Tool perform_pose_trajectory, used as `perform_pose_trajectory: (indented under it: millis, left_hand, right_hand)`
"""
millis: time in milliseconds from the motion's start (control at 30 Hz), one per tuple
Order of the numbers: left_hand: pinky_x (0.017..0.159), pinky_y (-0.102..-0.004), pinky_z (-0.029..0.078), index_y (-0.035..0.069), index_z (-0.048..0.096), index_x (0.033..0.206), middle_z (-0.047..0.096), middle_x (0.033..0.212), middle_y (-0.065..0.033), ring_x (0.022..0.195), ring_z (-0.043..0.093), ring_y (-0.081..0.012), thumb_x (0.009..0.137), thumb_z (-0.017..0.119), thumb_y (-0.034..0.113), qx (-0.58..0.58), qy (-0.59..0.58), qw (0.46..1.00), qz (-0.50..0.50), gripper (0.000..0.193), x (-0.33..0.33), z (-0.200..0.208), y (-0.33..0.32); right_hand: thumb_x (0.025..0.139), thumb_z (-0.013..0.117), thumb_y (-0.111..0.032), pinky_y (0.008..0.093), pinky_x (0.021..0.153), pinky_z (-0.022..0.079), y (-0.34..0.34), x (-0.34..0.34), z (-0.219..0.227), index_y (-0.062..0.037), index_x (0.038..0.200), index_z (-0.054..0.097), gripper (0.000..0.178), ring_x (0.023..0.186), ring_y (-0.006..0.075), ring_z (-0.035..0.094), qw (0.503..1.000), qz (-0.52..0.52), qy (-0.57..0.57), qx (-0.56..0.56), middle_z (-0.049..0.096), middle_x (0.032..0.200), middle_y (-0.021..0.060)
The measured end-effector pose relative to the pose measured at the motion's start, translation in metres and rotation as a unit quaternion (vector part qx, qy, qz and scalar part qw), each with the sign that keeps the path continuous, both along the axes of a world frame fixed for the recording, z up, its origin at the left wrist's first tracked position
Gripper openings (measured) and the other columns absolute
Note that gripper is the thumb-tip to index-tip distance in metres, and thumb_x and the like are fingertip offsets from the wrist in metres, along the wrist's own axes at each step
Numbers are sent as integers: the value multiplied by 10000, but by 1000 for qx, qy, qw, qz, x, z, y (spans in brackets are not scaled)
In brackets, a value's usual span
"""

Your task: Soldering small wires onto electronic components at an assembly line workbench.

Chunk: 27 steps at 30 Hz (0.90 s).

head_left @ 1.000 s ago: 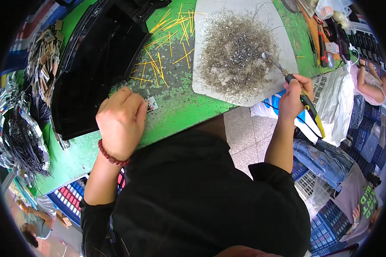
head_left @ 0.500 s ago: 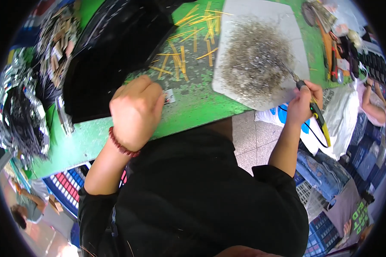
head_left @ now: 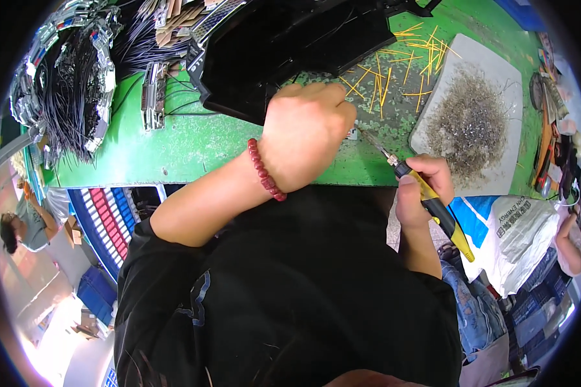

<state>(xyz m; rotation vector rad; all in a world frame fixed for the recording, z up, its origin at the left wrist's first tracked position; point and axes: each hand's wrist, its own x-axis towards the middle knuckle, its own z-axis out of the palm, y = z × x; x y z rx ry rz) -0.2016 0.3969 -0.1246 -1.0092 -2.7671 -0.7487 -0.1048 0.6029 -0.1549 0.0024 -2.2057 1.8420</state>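
My right hand (head_left: 421,186) grips a yellow-and-black soldering iron (head_left: 450,226) by its handle. The metal tip points up and left, toward the edge of my left fist. Curled closed, my left hand (head_left: 308,134) sits against the near edge of a large black plastic panel (head_left: 284,55); whatever its fingers hold is hidden beneath them. A small pale printed piece (head_left: 353,133) shows just beside the fist, close to the iron's tip. Thin yellow strips (head_left: 384,90) lie scattered beyond it. To their right, a whitish pad (head_left: 481,55) carries a heap of grey metallic crumbs (head_left: 471,122).
On the green table (head_left: 135,158), a bundle of silvery parts with black wires (head_left: 71,97) lies left, and a short metal-faced wired piece (head_left: 153,97) nearer the panel. Tools (head_left: 549,148) line the right edge. A white sack (head_left: 523,226) stands below. Another person (head_left: 29,222) is at far left.
The soldering iron has left the pad and swung toward my left hand. My view has shifted, so the table's contents appear farther right. My left hand stays closed by the panel.
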Motion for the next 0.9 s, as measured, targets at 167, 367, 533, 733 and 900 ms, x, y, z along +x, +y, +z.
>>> perform_pose_trajectory:
  millis: [167, 367, 533, 733, 900]
  left_hand:
    - [602, -354, 471, 84, 525, 653, 522, 713, -43, 671, 585, -234, 712, 681, 75, 8, 6, 1000, -1, 167, 1, -2, -1]
    - [598, -352, 470, 84, 524, 647, 518, 705, -41, 663, 582, -227, 719, 671, 70, 8, 7, 1000, -2, 164, 0, -3, -1]
    - [586, -355, 469, 84, 521, 639, 515, 696, -42, 651, 577, -227, 720, 668, 69, 17, 12, 1000, -3, 168, -1, -3, 0]
    - [586, -351, 470, 86, 525, 638, 517, 696, -39, 650, 576, -227, 716, 668, 70, 10, 13, 1000, -2, 164, -1, -3, 0]
    - [588, -349, 470, 88, 529, 642, 518, 698, -37, 653, 576, -226, 711, 671, 74, 11, 11, 1000, -3, 159, -1, -3, 0]
  right_hand:
    - [822, 704, -187, 218, 522, 316, -3, 1, -4, 3, 908, 580, 243, 566, 55, 418, 1000, -8, -4, -7, 512, 660, -2]
    - [822, 707, -186, 219, 525, 322, -2, 1, -6, 7, 917, 583, 248, 564, 57, 419, 1000, 1, -3, 2, 512, 658, -2]
    - [821, 711, -182, 220, 554, 342, -2, 1, -7, 3, 931, 585, 250, 603, 65, 439, 1000, -19, 15, -9, 534, 720, 12]
    - [812, 720, -167, 218, 562, 341, 3, -1, -2, 4, 946, 589, 255, 613, 70, 438, 1000, 24, 1, 2, 540, 737, 24]
    - [807, 722, -167, 225, 545, 336, 0, -3, -2, 5, 936, 596, 250, 597, 76, 440, 1000, 22, 10, 14, 538, 722, 27]
